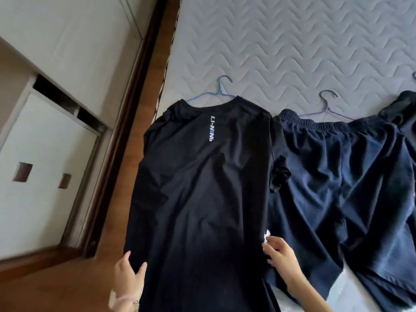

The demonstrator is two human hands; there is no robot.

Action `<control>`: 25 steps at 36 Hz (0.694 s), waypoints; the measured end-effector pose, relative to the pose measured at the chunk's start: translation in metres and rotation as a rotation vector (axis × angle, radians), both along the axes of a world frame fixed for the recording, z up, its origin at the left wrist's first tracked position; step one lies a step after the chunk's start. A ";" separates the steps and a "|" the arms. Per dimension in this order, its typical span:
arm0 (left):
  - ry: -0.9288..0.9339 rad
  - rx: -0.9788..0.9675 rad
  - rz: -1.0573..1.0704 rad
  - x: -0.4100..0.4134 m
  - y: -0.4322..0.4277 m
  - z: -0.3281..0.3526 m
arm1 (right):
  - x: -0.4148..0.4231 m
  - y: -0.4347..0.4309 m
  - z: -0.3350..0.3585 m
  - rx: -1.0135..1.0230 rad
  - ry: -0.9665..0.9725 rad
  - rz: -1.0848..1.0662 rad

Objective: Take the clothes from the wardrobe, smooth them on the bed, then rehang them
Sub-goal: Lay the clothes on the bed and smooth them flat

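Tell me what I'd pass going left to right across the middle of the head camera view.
White wardrobe door → wooden bed rail → black T-shirt → navy shorts. The hangers overlap the clothes, so they are left out.

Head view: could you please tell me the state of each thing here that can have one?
Black T-shirt: laid flat on the bed, on its hanger.
Blue hanger: inside the T-shirt's neck, hook out.
Navy shorts: spread on the bed, wrinkled.
Purple hanger: lying at the shorts' waistband.
Left hand: touches the T-shirt's left edge.
Right hand: pinches the T-shirt's right edge.
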State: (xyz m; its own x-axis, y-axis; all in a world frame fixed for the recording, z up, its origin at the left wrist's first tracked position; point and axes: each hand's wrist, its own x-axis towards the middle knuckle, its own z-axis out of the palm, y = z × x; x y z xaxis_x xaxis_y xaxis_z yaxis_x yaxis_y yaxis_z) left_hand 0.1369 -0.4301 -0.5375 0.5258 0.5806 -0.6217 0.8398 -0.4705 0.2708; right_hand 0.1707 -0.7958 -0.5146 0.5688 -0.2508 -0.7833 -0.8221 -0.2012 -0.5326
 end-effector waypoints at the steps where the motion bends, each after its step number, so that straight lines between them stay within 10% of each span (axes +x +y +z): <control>1: 0.017 -0.011 -0.014 -0.014 0.002 -0.002 | -0.007 0.003 -0.002 0.002 0.006 0.009; 25: 0.037 0.023 -0.096 -0.092 0.057 -0.039 | -0.140 0.025 -0.014 -0.309 0.156 0.252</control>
State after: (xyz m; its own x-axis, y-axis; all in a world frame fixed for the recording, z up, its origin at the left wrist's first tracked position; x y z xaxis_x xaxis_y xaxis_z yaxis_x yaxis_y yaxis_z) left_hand 0.0452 -0.3727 -0.5766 0.5562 0.5434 -0.6288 0.8001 -0.5547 0.2283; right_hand 0.0304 -0.7710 -0.5284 0.5231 -0.3559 -0.7744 -0.7928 -0.5368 -0.2887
